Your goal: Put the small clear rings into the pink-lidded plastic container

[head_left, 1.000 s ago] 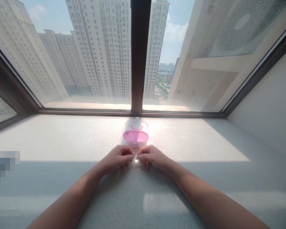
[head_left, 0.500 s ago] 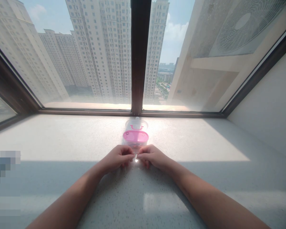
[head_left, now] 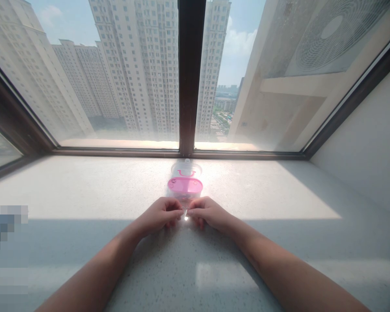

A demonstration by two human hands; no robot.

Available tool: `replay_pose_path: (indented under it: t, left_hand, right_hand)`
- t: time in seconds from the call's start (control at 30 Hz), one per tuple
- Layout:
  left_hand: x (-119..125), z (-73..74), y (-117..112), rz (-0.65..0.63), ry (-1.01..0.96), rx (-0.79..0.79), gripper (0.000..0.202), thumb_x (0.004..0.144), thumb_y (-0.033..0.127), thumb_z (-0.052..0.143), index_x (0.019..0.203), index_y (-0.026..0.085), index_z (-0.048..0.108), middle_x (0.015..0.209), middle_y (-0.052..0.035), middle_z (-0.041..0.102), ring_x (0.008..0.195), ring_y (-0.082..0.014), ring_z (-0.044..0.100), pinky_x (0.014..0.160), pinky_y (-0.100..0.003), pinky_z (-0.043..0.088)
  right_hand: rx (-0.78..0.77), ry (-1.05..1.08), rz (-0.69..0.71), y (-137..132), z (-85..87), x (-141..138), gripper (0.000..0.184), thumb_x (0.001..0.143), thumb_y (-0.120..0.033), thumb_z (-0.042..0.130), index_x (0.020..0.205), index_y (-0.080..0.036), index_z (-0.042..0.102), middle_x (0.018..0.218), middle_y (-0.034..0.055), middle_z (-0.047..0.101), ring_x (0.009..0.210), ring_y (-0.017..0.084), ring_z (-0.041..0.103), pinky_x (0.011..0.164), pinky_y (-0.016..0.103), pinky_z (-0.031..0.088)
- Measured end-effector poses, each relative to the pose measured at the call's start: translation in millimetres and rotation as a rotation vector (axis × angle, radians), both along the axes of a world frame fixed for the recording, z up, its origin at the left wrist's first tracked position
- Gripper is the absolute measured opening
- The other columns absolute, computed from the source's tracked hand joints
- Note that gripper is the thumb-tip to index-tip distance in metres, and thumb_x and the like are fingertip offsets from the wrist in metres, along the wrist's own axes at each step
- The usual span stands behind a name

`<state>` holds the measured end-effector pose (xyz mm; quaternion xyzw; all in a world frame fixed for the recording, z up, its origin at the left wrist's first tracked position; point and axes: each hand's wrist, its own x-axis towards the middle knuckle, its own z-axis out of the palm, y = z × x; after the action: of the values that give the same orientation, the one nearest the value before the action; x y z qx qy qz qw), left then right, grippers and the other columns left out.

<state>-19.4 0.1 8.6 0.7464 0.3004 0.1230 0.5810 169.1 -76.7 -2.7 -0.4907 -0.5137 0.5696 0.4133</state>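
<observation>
My left hand (head_left: 160, 214) and my right hand (head_left: 207, 212) rest on a pale speckled windowsill (head_left: 84, 190), fingertips meeting in a pinch. Between them sits a tiny clear, glinting object (head_left: 185, 214) that both hands pinch; it is too small to name. Just beyond my fingers stands a small open box with a pink base (head_left: 185, 185) and a clear lid (head_left: 186, 169) tipped back toward the window. Some small items lie inside, mostly hidden by my fingers.
A wide window with a dark central frame post (head_left: 190, 78) runs along the back of the sill. A white wall (head_left: 370, 138) closes the right side. A blurred patch (head_left: 6, 225) covers the left edge. Sunlight falls across the far half of the sill.
</observation>
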Motion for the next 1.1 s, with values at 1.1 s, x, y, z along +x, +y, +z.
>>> replay_pose_path:
  t: [1.1]
  left_hand:
    - [-1.1, -3.5, 1.4, -0.007, 0.014, 0.044, 0.029, 0.079, 0.042, 0.06, 0.077, 0.013, 0.061, 0.061, -0.0003, 0.058, 0.05, -0.011, 0.052, 0.046, -0.021, 0.038]
  right_hand:
    - [0.008, -0.004, 0.004, -0.7, 2.6, -0.5, 0.013, 0.074, -0.021, 0.062, 0.065, -0.012, 0.062, 0.049, -0.0029, 0.055, 0.039, 0.007, 0.047, 0.038, 0.017, 0.034]
